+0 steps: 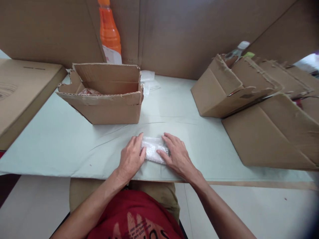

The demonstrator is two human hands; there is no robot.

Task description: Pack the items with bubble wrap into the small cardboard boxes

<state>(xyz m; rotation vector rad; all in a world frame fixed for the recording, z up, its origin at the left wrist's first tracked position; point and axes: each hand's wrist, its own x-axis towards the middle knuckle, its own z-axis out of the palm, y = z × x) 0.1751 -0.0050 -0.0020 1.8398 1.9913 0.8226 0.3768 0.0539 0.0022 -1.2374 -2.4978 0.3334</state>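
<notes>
A small flat packet in clear bubble wrap (154,150) lies on the pale green table cover, close to the front edge. My left hand (132,153) grips its left end, thumb on the near side and fingers at the far corner. At the other end, my right hand (177,153) holds the packet with the thumb on top and the fingers over the far right corner. What the wrap encloses cannot be made out.
Beyond my left hand stands an open cardboard box (116,111) with a wrapped item inside. Bubble-wrap pieces (147,76) lie behind it, near an orange bottle (109,31). More open boxes (270,132) stand at right. A flat carton (27,89) lies at left; cardboard walls (174,36) close the back.
</notes>
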